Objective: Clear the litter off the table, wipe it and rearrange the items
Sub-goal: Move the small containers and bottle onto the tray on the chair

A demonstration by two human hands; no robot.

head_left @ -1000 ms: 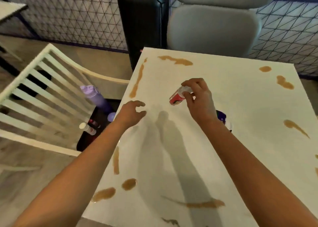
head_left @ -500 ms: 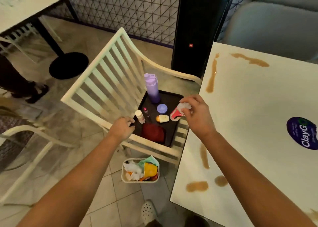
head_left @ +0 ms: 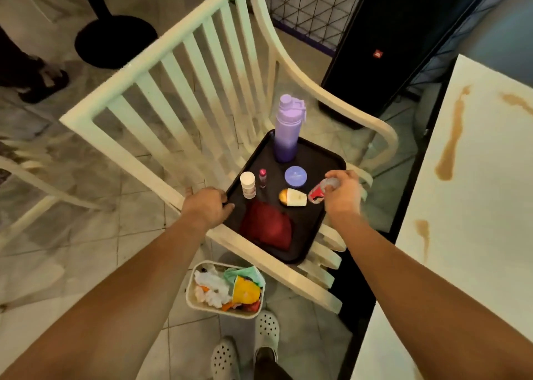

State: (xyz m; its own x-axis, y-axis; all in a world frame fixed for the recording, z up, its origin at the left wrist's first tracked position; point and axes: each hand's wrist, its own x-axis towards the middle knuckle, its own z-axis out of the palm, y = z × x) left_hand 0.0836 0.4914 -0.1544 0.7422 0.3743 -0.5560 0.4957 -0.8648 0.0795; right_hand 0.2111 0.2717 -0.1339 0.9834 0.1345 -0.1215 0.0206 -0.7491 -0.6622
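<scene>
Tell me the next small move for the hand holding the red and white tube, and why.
Probably lower the red and white tube onto the black plastic tray: the right hand holds it just above bare tray beside the yellow-capped cream tube, while the left hand grips the tray's edge.

Single head-worn view, wide-angle, looking steeply down and forward over both forearms. Close range: the chair (head_left: 202,97) seat with its tray (head_left: 323,224) sits centre frame, between the two grips. Floor and bin (head_left: 191,293) lie nearer than the grips; the tabletop (head_left: 476,206) edge runs off to their right.
</scene>
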